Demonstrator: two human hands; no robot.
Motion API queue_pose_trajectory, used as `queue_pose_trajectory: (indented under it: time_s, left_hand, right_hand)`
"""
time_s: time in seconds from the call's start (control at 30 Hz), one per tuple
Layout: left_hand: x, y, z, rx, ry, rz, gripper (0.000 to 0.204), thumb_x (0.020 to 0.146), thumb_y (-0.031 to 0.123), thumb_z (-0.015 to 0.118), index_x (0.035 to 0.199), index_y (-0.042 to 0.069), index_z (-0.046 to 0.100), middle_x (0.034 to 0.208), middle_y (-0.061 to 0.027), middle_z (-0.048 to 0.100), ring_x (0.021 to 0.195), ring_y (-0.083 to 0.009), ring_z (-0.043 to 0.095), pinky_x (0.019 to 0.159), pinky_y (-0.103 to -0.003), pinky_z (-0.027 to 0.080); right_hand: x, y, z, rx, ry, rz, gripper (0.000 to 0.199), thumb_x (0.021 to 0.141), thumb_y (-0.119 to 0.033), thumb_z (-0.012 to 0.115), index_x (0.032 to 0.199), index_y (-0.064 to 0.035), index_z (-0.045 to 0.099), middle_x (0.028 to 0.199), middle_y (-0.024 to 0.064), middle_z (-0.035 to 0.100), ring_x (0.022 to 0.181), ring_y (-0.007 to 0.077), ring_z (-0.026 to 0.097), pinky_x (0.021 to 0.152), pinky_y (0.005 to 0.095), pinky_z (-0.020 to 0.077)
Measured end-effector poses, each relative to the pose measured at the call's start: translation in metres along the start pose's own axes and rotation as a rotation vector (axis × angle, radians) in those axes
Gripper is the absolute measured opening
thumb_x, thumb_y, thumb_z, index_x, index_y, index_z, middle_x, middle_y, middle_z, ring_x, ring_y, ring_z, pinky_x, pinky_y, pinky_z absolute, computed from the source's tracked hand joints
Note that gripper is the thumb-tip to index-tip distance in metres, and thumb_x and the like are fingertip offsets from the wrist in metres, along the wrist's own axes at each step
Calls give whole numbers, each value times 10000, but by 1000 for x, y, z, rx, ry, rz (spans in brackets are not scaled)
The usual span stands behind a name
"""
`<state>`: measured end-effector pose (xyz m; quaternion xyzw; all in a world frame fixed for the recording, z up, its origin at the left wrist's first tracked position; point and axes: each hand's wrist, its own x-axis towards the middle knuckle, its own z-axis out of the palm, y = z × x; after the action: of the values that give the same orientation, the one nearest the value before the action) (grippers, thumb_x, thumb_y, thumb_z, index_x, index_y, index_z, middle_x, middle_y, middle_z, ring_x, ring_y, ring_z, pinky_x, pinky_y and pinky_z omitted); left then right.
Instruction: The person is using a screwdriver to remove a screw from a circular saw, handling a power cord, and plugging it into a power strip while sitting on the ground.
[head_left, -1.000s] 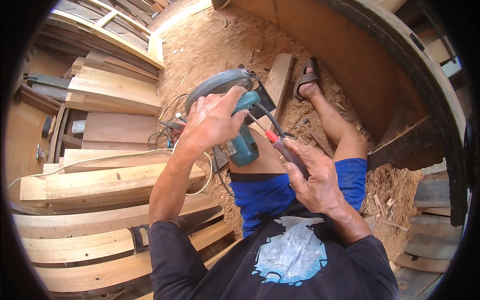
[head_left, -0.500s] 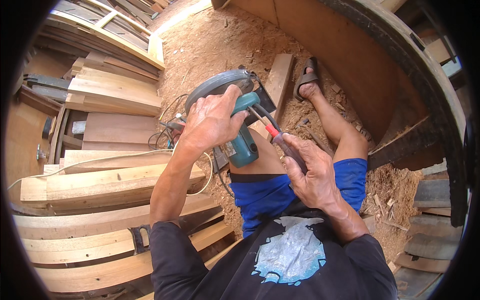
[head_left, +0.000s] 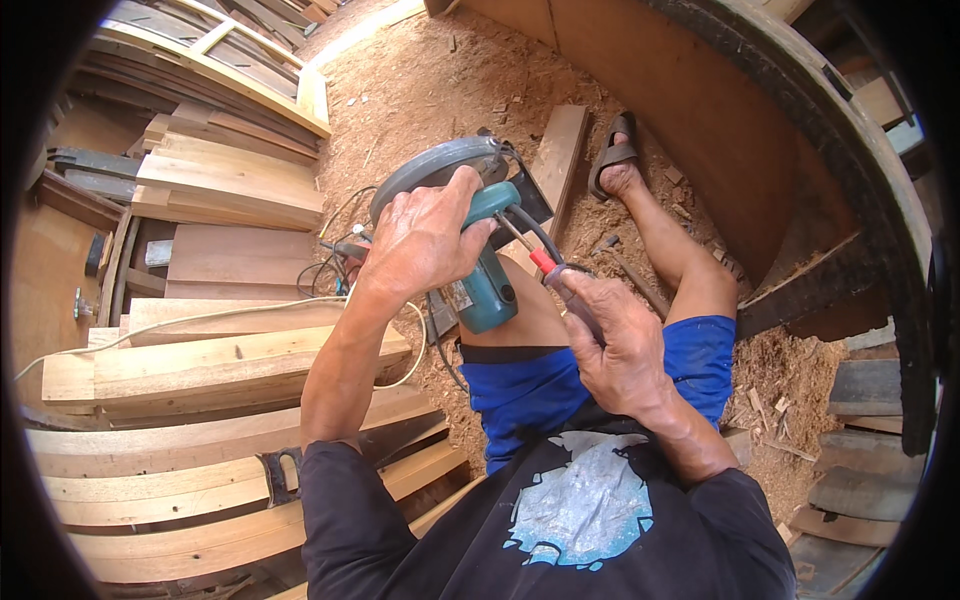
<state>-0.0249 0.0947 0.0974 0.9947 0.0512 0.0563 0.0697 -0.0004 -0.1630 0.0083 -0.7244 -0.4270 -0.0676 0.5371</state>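
Note:
A teal corded circular saw (head_left: 487, 292) with a grey round blade guard (head_left: 440, 172) rests over my bent left leg. My left hand (head_left: 425, 240) is wrapped over the saw's upper body and steadies it. In my right hand (head_left: 622, 345) is a screwdriver (head_left: 575, 290) with a dark handle and a red collar. Its metal shaft points up and left into the saw near the handle. Exactly what the tip touches is hidden by the saw body and my left fingers. A black cord curves beside the shaft.
Stacked timber (head_left: 230, 365) fills the left side, with a pale cable (head_left: 250, 308) across it. A plank (head_left: 562, 160) lies on the sawdust-covered floor (head_left: 430, 85) ahead. A large curved wooden piece (head_left: 690, 110) stands at the right, beside my sandalled foot (head_left: 617, 170).
My right hand has shifted slightly and its fingers have turned a little around the screwdriver handle. My left hand and the saw stay in nearly the same place.

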Motion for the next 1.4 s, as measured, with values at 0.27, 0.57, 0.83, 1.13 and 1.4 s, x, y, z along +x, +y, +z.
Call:
queue_pose_trajectory:
  time_s: [0.27, 0.57, 0.83, 1.13, 1.4]
  left_hand:
    - [0, 0, 1, 33, 0, 6, 381, 955, 263, 735, 1223, 69, 546, 845, -250, 714, 891, -514, 692, 813, -611, 523]
    - [-2, -1, 0, 48, -30, -75, 381, 960, 276, 732, 1230, 83, 546, 873, -251, 718, 918, -502, 700, 812, -614, 523]
    - [-2, 2, -2, 36, -13, -64, 380, 961, 290, 734, 1216, 77, 549, 864, -243, 724, 912, -501, 704, 823, -607, 525]
    - [-2, -4, 2, 35, 22, -77, 351, 946, 291, 746, 1181, 92, 577, 852, -242, 722, 907, -499, 705, 819, -603, 534]
    - [0, 6, -1, 68, 6, -65, 366, 943, 284, 748, 1184, 80, 564, 841, -238, 718, 897, -504, 699, 808, -603, 534]
  right_hand:
    - [-4, 13, 16, 1444, -98, 818, 343, 1100, -146, 595, 1425, -42, 563, 986, 128, 717, 595, 104, 590, 499, 261, 462]
    - [7, 4, 10, -20, -78, 6, 490, 991, -95, 717, 1436, -11, 529, 978, 252, 710, 884, 485, 744, 769, 507, 605]
    - [9, 27, 3, 1155, -209, 690, 362, 1098, -164, 608, 1420, -8, 552, 1013, 133, 731, 599, 131, 619, 541, 257, 521]
    - [13, 5, -3, 920, -124, 711, 401, 1082, -156, 602, 1443, 9, 546, 1098, 188, 731, 664, 182, 675, 605, 309, 568]
    - [-7, 18, 17, 264, -69, 130, 459, 1006, -36, 650, 1455, -11, 560, 1025, 138, 691, 841, 300, 706, 678, 435, 586]
